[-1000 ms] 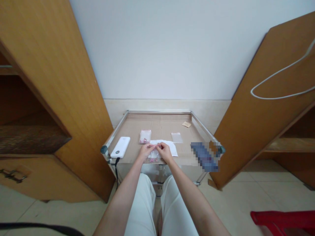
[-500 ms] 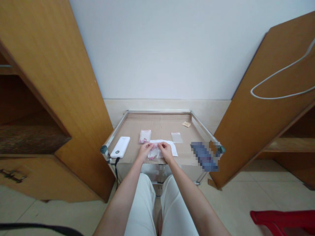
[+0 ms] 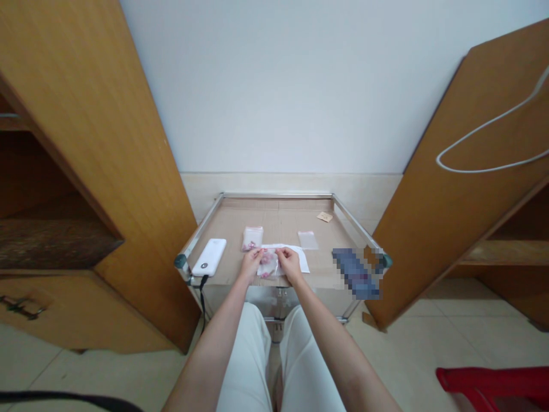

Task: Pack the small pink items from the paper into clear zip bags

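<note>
Between my two hands is a small clear plastic bag (image 3: 270, 262) with pink bits in it, held by its upper edge. My left hand (image 3: 251, 264) pinches the left corner, and my right hand (image 3: 290, 264) pinches the right. Beneath the bag lies a white sheet (image 3: 302, 260) on the brown table top (image 3: 283, 220). Just beyond my left hand rests a stack of clear bags (image 3: 253, 238) with small pink pieces at its lower end. Another clear bag (image 3: 307, 240), flat, lies beyond my right hand.
A white power bank (image 3: 210, 257) with a black cord lies at the table's left. On the right are a blurred dark blue item (image 3: 355, 273) and a small tan card (image 3: 325, 217). A metal rail (image 3: 278, 195) edges the table. Wooden cabinets (image 3: 146, 171) flank it.
The pink contents of the held bag now show more clearly between my hands, and the bag looks flatter. My hands have hardly moved.
</note>
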`<move>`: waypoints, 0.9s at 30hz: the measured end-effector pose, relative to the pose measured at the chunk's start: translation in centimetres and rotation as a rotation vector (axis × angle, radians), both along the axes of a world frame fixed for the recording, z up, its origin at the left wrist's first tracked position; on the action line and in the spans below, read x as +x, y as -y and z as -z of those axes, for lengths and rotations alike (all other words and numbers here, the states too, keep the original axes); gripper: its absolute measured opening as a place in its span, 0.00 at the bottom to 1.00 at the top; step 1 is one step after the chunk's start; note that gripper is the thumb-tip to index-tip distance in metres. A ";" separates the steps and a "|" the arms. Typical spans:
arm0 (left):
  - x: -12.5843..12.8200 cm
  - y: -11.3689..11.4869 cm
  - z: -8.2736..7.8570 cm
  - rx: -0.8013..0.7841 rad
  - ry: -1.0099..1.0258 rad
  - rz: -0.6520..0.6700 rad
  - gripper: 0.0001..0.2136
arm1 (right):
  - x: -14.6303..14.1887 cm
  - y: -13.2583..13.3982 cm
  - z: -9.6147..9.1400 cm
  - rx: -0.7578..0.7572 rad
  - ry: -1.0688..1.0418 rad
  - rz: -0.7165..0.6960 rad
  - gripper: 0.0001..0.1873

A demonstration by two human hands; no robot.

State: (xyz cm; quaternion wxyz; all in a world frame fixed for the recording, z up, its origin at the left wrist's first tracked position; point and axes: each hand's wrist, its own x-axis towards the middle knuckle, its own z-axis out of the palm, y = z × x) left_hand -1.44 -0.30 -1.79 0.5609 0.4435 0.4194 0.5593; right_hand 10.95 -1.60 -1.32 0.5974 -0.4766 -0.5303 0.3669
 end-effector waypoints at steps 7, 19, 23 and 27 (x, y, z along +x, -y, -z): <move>0.1 0.4 -0.9 0.000 -0.022 -0.027 0.18 | 0.1 -0.2 0.1 -0.048 -0.050 0.040 0.15; 0.0 0.9 -1.3 0.006 -0.129 0.070 0.15 | 0.3 -0.7 0.6 -0.073 -0.074 0.114 0.16; 0.1 1.0 -1.2 0.009 -0.149 0.077 0.16 | 0.3 -0.7 0.7 -0.068 -0.074 0.106 0.16; 0.1 0.7 -0.7 0.043 -0.178 0.065 0.15 | 0.2 -0.7 0.6 -0.046 -0.073 0.112 0.15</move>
